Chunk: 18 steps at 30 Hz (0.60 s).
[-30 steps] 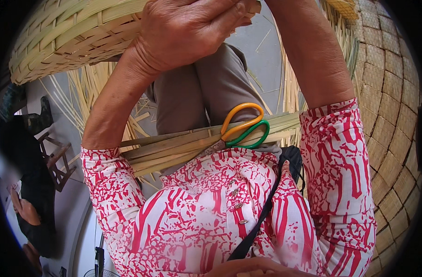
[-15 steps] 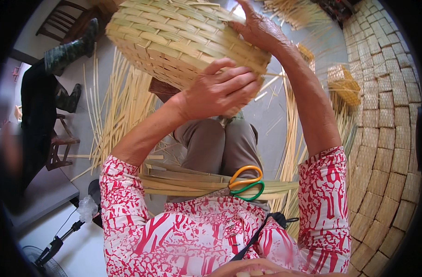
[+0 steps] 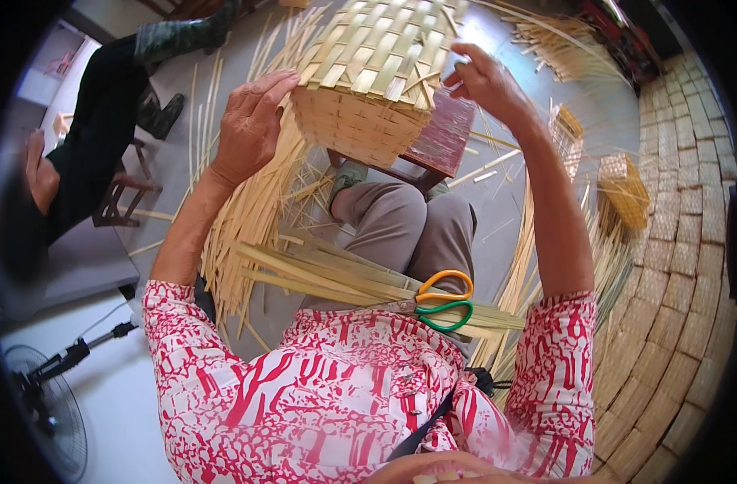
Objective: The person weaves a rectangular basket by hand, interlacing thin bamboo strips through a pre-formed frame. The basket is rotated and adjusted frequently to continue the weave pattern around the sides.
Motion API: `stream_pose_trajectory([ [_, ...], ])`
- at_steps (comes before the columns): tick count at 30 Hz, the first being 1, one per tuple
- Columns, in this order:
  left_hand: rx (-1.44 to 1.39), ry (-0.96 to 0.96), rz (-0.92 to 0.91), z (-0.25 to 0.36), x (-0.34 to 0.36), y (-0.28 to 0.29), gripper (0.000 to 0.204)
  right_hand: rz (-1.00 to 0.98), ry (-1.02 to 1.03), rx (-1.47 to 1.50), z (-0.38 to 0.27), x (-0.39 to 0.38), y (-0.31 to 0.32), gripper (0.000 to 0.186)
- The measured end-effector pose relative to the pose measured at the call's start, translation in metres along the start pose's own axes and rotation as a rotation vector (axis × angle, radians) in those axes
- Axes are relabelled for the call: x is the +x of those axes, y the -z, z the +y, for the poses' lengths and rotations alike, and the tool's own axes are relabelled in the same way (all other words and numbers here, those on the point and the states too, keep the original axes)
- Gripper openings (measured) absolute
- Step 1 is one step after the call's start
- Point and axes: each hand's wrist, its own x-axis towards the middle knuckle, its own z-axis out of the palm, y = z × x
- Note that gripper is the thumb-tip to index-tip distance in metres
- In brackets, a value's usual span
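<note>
A woven basket (image 3: 360,121) of pale plaited strips is held up in front of me, tilted, above a worn red wooden stool (image 3: 445,133). My left hand (image 3: 255,125) grips its left corner, fingers pressed together along the edge. Beside its right edge is my right hand (image 3: 493,89), the fingers bent and apart, close to loose strip ends; whether they touch the weave I cannot tell. Across my lap lie several flat greenish strips (image 3: 328,270). Scissors (image 3: 445,302) with one orange and one green handle loop rest there too.
Long loose strips (image 3: 243,242) cover the floor at left. Small woven baskets (image 3: 622,189) stand at right, before a wall of stacked woven pieces (image 3: 683,250). Another person's dark-clothed leg (image 3: 102,121) is at far left, above a fan (image 3: 50,411).
The basket has been turned so another side faces me. My left hand has moved left to its corner; my right hand has come off its top and lies at its right side.
</note>
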Motion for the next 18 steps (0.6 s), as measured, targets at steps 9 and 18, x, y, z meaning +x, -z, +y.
stream_pose_trajectory([
  [9,-0.123,0.065,0.025,0.075,0.052,-0.023,0.069,0.04,-0.183,-0.505,-0.049,-0.013,-0.038,0.051],
  [18,0.062,0.108,-0.13,0.065,0.081,-0.066,0.054,0.113,-0.048,-0.622,-0.031,-0.012,-0.054,0.067],
])
